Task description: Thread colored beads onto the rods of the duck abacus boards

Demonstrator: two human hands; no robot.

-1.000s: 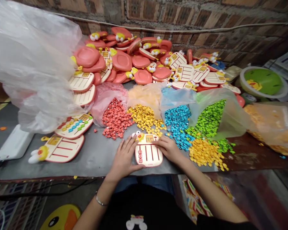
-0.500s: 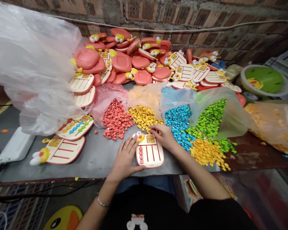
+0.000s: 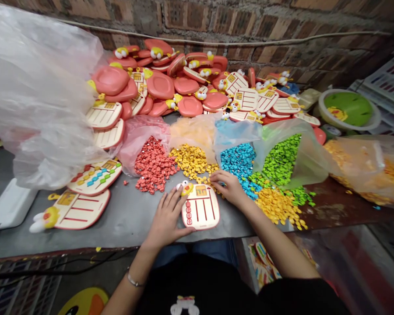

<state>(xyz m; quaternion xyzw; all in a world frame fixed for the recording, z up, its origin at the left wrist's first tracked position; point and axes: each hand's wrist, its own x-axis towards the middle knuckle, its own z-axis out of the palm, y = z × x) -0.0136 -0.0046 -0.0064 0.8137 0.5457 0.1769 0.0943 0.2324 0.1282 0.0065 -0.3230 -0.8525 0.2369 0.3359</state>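
A cream board with a red rim and yellow duck head (image 3: 206, 221) lies flat at the table's front. Red pieces fill its left slot; the other three slots are bare. My left hand (image 3: 167, 218) holds its left side, fingers by the duck head and thumb at the bottom edge. Just off its upper right corner, my right hand (image 3: 229, 187) has its fingers drawn together beside loose yellow pieces (image 3: 202, 179); whatever is between the fingertips is hidden. Beyond the hands are piles of red pieces (image 3: 154, 168), yellow pieces (image 3: 191, 157) and blue pieces (image 3: 238, 158).
Green pieces (image 3: 282, 162) spill from a bag at right, with orange-yellow pieces (image 3: 279, 205) before them. A filled board (image 3: 96, 178) and a bare-slotted board (image 3: 82, 210) lie at left beside a big plastic bag (image 3: 52, 109). Stacked red-backed boards (image 3: 160, 85) line the brick wall.
My right hand has moved slightly right, away from the loose yellow pieces. My left hand stays on the board. The whole view has shifted a little.
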